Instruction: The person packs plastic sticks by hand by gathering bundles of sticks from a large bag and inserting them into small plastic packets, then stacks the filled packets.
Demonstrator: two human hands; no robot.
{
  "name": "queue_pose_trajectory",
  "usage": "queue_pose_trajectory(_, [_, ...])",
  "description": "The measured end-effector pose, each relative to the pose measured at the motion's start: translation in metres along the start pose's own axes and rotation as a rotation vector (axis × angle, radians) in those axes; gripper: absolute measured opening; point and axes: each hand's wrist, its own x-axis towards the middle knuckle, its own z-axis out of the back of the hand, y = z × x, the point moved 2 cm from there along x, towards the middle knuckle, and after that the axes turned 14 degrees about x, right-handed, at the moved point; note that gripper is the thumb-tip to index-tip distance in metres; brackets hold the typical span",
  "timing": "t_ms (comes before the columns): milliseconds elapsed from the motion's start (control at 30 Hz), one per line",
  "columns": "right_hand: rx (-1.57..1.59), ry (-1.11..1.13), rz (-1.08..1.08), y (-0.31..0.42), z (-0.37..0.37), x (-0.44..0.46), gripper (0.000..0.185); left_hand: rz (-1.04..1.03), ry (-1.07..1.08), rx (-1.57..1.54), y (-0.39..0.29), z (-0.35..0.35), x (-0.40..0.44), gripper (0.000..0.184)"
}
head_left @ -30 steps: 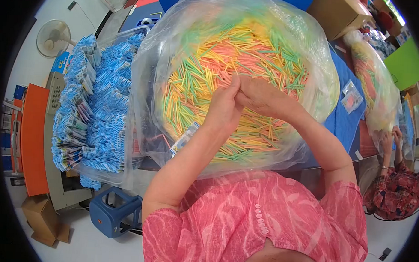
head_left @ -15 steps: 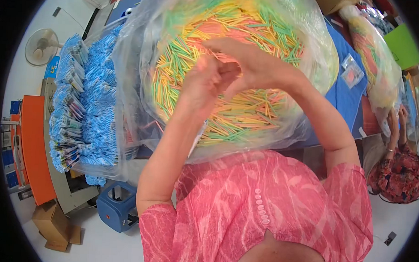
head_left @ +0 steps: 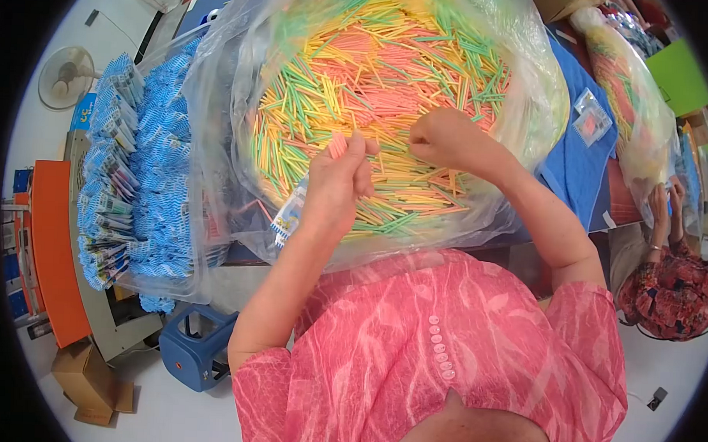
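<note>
A big clear plastic bag (head_left: 528,141) lies open in front of me, full of thin sticks (head_left: 406,67) in pink, yellow, green and orange. Over its near left part, my left hand (head_left: 338,181) is closed round a small bunch of pink sticks (head_left: 338,146), whose ends stick out at the top. A blue and white printed packet (head_left: 289,212) shows beside that wrist, partly hidden by it; whether the hand grips it I cannot tell. To the right, my right hand (head_left: 454,143) is curled closed just above the sticks, and whatever it holds is hidden.
Left of the bag, many blue and white packets (head_left: 165,160) stand in rows in clear plastic. A blue cloth (head_left: 563,162) with a small clear packet (head_left: 591,120) lies to the right. Beyond, another person's hands (head_left: 666,205) touch a second bag of sticks (head_left: 620,82).
My hands were together over the middle of the bag and have moved apart. The left came down and slightly left, the right moved lower and curled closed. The pink bunch and packet now show.
</note>
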Motion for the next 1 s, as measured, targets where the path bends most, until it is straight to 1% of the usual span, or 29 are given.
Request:
queue_pose_trajectory(67, [0.269, 0.007, -0.046, 0.000, 0.015, -0.005, 0.023, -0.008, -0.024, 0.055, 0.004, -0.011, 0.001, 0.028])
queue_pose_trajectory(100, [0.265, 0.006, -0.045, 0.004, 0.022, -0.007, 0.023, -0.032, -0.045, 0.066, 0.006, -0.018, 0.001, 0.028])
queue_pose_trajectory(200, [0.905, -0.075, -0.327, 0.016, 0.034, -0.013, 0.022, -0.082, -0.097, 0.086, 0.007, -0.036, 0.002, 0.029])
queue_pose_trajectory(233, [0.906, -0.075, -0.326, 0.016, 0.031, -0.013, 0.022, -0.057, -0.011, 0.033, 0.005, -0.043, 0.002, 0.028])
queue_pose_trajectory(300, [0.963, -0.128, -0.209, 0.015, 0.023, -0.013, 0.021, -0.007, 0.161, -0.071, 0.001, -0.053, 0.003, 0.028])
queue_pose_trajectory(333, [0.991, -0.152, -0.149, 0.015, 0.023, -0.013, 0.021, -0.009, 0.159, -0.069, 0.003, -0.052, 0.005, 0.028])
queue_pose_trajectory(367, [0.992, -0.150, -0.145, 0.015, 0.024, -0.013, 0.021, -0.010, 0.217, -0.078, 0.007, -0.049, 0.007, 0.027])
queue_pose_trajectory(433, [0.835, -0.166, -0.010, 0.016, 0.032, -0.014, 0.019, -0.009, 0.332, -0.095, 0.012, -0.044, 0.009, 0.026])
queue_pose_trajectory(467, [0.758, -0.174, 0.054, 0.018, 0.034, -0.015, 0.019, -0.006, 0.327, -0.094, 0.013, -0.041, 0.009, 0.026])
queue_pose_trajectory(500, [0.762, -0.173, 0.055, 0.022, 0.034, -0.015, 0.019, -0.013, 0.336, -0.091, 0.011, -0.040, 0.008, 0.025])
queue_pose_trajectory(600, [0.901, -0.222, -0.058, 0.033, 0.032, -0.017, 0.022, -0.026, 0.360, -0.086, 0.002, -0.043, 0.003, 0.023])
queue_pose_trajectory(700, [0.882, -0.220, -0.036, 0.027, 0.022, -0.014, 0.022, 0.073, 0.287, -0.091, -0.008, -0.050, -0.006, 0.020])
queue_pose_trajectory(767, [0.874, -0.218, -0.024, 0.024, 0.014, -0.013, 0.023, 0.048, 0.313, -0.122, -0.001, -0.045, -0.003, 0.020])
queue_pose_trajectory(867, [0.823, -0.194, 0.132, 0.023, 0.006, -0.013, 0.025, -0.004, 0.368, -0.192, 0.001, -0.037, 0.000, 0.019])
queue_pose_trajectory(900, [0.823, -0.190, 0.133, 0.029, 0.012, -0.012, 0.025, 0.049, 0.358, -0.057, -0.004, -0.036, -0.002, 0.019])
queue_pose_trajectory(967, [0.600, -0.178, 0.060, 0.046, 0.030, -0.018, 0.024, 0.162, 0.337, 0.211, -0.009, -0.035, -0.007, 0.022])
queue_pose_trajectory(1000, [0.490, -0.173, 0.023, 0.052, 0.032, -0.021, 0.024, 0.167, 0.336, 0.210, -0.006, -0.038, -0.007, 0.022])
